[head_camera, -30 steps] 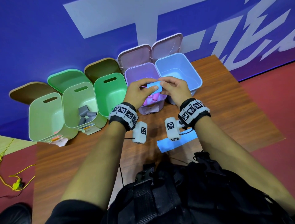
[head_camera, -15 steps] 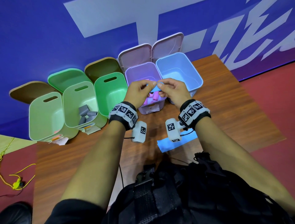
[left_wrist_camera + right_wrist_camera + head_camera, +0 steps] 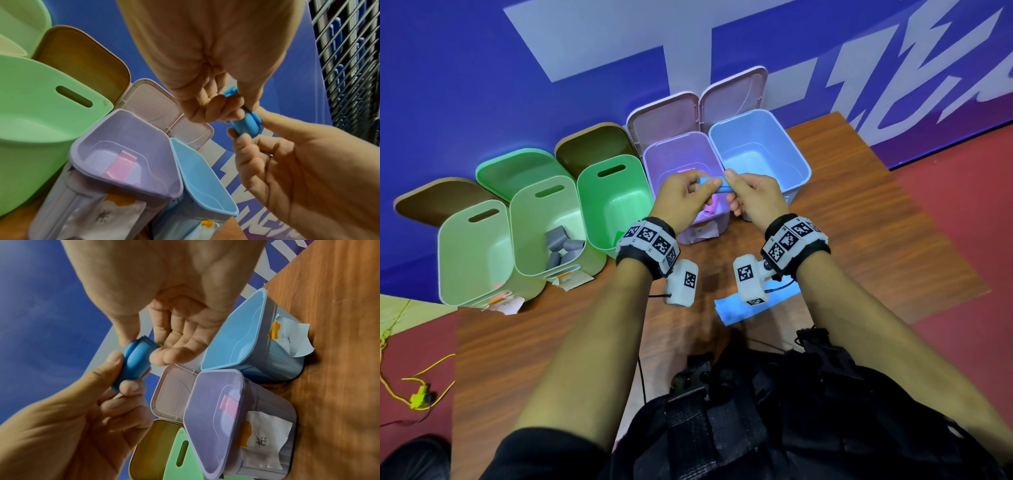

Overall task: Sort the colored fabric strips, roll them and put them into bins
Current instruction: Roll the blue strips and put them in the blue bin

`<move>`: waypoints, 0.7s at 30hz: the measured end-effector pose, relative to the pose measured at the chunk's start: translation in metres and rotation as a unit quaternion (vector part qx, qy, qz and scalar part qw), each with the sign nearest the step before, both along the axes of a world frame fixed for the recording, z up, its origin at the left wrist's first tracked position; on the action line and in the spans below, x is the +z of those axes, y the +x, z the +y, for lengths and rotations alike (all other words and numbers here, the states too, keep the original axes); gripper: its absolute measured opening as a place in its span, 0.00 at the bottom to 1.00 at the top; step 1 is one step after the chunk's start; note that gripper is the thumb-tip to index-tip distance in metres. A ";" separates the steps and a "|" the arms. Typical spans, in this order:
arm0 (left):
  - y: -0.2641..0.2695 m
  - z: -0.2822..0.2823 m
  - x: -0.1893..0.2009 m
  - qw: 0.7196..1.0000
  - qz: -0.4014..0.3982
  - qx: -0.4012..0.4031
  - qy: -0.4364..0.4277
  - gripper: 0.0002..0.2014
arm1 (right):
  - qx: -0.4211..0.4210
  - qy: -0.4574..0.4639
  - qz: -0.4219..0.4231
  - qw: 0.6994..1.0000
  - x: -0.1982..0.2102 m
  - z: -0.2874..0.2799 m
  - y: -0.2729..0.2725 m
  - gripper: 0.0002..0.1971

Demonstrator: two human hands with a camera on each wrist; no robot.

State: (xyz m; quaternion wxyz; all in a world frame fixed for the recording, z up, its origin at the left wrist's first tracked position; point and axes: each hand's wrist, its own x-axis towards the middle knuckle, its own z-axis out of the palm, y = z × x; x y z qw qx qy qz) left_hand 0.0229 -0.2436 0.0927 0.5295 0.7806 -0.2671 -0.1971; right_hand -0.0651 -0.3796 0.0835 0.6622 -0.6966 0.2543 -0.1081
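Rolled blue strip (image 3: 715,184) held above purple bin (image 3: 654,154), beside blue bin (image 3: 799,156).

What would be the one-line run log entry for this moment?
step: rolling | held: blue roll | left hand: pinches roll | right hand: pinches roll | blue bin: empty | blue strip: on table

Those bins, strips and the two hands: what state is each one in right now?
blue fabric roll: rolled, pinched by both hands
left hand: grips roll
right hand: grips roll
blue bin: open, looks empty
purple bin: open, holds pink rolls
flat blue strip: unrolled on table
grey rolls: in green bin
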 end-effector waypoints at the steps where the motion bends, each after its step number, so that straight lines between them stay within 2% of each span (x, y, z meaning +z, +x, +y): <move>1: 0.000 -0.002 0.000 1.000 -0.001 -0.001 0.003 0.12 | -0.006 0.023 -0.005 1.000 0.000 -0.002 -0.001 0.18; 5: -0.002 -0.010 -0.002 1.000 0.009 0.005 0.013 0.14 | 0.001 0.061 -0.023 0.998 -0.001 -0.007 -0.006 0.12; 11: -0.010 -0.029 -0.011 0.999 0.024 -0.008 0.026 0.14 | 0.004 0.008 -0.010 1.000 -0.009 -0.026 -0.017 0.09; 15: -0.015 -0.049 -0.014 0.999 0.040 -0.008 0.021 0.14 | -0.019 0.006 -0.001 1.000 -0.009 -0.044 -0.021 0.11; 21: -0.014 -0.080 -0.027 0.994 0.106 -0.006 -0.002 0.12 | -0.015 0.043 0.021 0.999 -0.019 -0.078 -0.017 0.15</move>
